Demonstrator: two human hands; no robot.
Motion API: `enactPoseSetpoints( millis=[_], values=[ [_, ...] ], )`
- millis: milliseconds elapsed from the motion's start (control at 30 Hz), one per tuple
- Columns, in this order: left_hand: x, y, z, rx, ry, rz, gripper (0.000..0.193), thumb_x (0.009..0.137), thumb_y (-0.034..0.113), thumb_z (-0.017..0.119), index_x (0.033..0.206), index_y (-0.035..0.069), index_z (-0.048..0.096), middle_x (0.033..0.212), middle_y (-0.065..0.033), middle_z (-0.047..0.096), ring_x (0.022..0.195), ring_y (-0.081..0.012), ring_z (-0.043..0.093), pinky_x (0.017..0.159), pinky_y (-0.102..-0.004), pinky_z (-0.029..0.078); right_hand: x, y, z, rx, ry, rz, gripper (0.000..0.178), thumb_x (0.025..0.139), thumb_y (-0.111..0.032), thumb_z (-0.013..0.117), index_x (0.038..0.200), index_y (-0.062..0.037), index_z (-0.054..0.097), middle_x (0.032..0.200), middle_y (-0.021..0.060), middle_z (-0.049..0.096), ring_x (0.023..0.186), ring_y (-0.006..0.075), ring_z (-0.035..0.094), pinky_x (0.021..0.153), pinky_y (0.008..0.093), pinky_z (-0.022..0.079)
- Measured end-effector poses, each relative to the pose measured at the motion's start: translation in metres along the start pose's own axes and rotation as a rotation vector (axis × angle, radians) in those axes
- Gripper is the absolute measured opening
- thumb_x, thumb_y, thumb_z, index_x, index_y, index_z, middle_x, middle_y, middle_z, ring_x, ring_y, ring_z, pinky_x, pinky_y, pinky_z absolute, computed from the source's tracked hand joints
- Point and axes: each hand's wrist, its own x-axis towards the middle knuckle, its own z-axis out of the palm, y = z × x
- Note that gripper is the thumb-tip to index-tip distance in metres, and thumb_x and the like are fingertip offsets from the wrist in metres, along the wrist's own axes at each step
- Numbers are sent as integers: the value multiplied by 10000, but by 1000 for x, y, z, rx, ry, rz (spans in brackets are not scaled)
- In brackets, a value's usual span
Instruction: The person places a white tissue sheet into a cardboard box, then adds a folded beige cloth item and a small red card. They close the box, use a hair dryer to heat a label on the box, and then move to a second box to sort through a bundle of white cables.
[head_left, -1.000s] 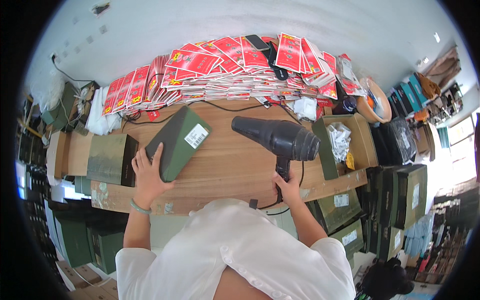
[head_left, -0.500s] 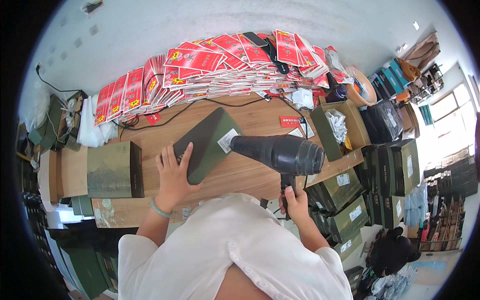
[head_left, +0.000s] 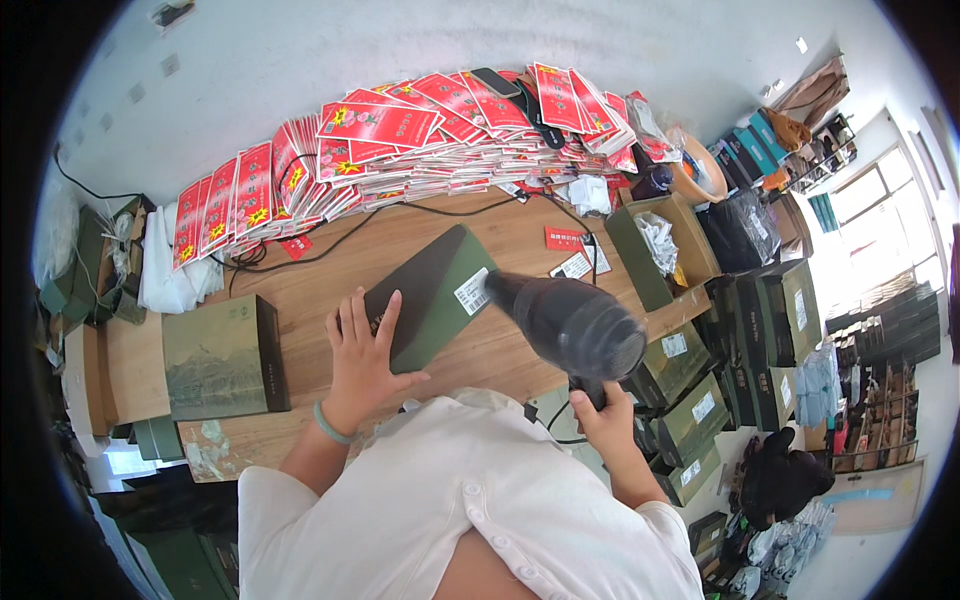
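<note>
A dark and green cardboard box [head_left: 437, 318] sits at a slant on the wooden table in front of me. My left hand [head_left: 366, 345] grips its near left part, fingers spread over the dark face and thumb by the near end. A white barcode label [head_left: 471, 291] is stuck on the green face. My right hand [head_left: 603, 412] is closed round the handle of a black hair dryer [head_left: 570, 322], which is slightly blurred. The dryer's nozzle points left at the label, right beside its edge; whether they touch I cannot tell.
Red printed packets [head_left: 400, 125] lie heaped along the wall, with a phone [head_left: 496, 82] on top. A black cord crosses the table [head_left: 330, 275]. Another green box [head_left: 222, 355] stands left, an open box [head_left: 640, 262] holding crumpled paper right. Stacked boxes [head_left: 690, 400] rise beyond the right edge.
The hair dryer has swung, its nozzle now closer to the label and its body lower. My left hand stays on the box. The whole view has shifted slightly.
</note>
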Motion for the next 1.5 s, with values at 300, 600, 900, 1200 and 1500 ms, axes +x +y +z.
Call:
enactPoseSetpoints(
  millis=[300, 600, 900, 1200, 1500],
  values=[
    [-5, 14, 7, 39, 49, -36, 986, 718, 458, 747, 1522, 75, 323, 1419, -290, 363, 1274, -438, 355, 1078, -585, 247, 19, -1, -20, -57, -108, -84, 479, 847, -321, 775, 1153, 18, 632, 727, 65, 663, 607, 112, 614, 584, 281, 505],
    [-7, 25, 5, 37, 34, -49, 964, 718, 395, 757, 1516, 64, 332, 1412, -289, 371, 1278, -434, 356, 1081, -570, 247, 27, 12, -24, -19, -121, -115, 357, 890, -286, 735, 1050, 5, 601, 641, 17, 589, 480, 70, 531, 430, 232, 425],
    [-7, 27, 5, 39, 27, -25, 960, 723, 378, 764, 1518, 64, 327, 1399, -299, 371, 1271, -448, 355, 1074, -578, 249, 23, 22, -14, -43, 2, -288, 390, 870, -260, 759, 1112, 9, 613, 692, 29, 624, 493, 75, 551, 439, 241, 442],
    [-7, 19, 5, 32, 30, -21, 969, 730, 379, 769, 1527, 73, 311, 1402, -297, 367, 1270, -447, 357, 1074, -579, 248, 12, 17, -23, 104, -77, 54, 398, 839, -295, 790, 1049, 10, 645, 670, 61, 656, 548, 105, 599, 536, 260, 489],
    [-4, 10, 6, 39, 25, -19, 984, 740, 401, 761, 1535, 68, 286, 1429, -272, 345, 1287, -441, 343, 1078, -566, 239, 5, 32, -18, -4, -6, -84, 387, 821, -294, 799, 1029, -7, 642, 687, 58, 653, 578, 101, 607, 552, 264, 484]
  ],
)
